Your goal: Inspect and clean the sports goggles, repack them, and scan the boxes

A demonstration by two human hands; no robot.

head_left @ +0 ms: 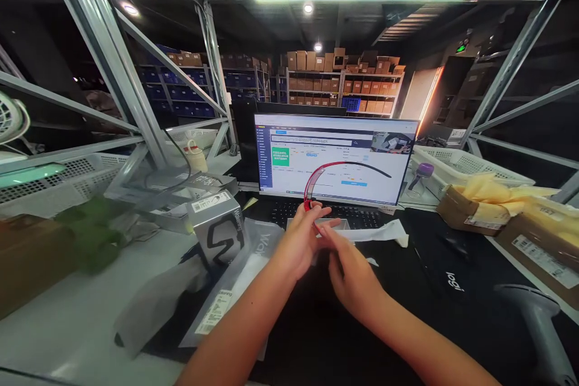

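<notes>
My left hand (298, 242) is raised in front of the keyboard, its thumb and fingers closed on the lower end of a thin, curved red-and-black strip (337, 164). The strip arcs up and to the right before the monitor, red and partly see-through near the hand, black at its far tip. I cannot make out its exact kind. My right hand (355, 268) meets the left fingertips with its fingers drawn together; what they grip is hidden. Left of my hands stands a grey printed box (217, 226). Beside it lies a clear plastic bag (239, 277) with a label.
Behind my hands are a monitor (335, 184) and a keyboard (278, 212). A white paper strip (377, 233) lies on the black mat (434, 313). At right are a barcode scanner (538, 319) and cardboard boxes (470, 215). White baskets (488, 169) stand on both sides.
</notes>
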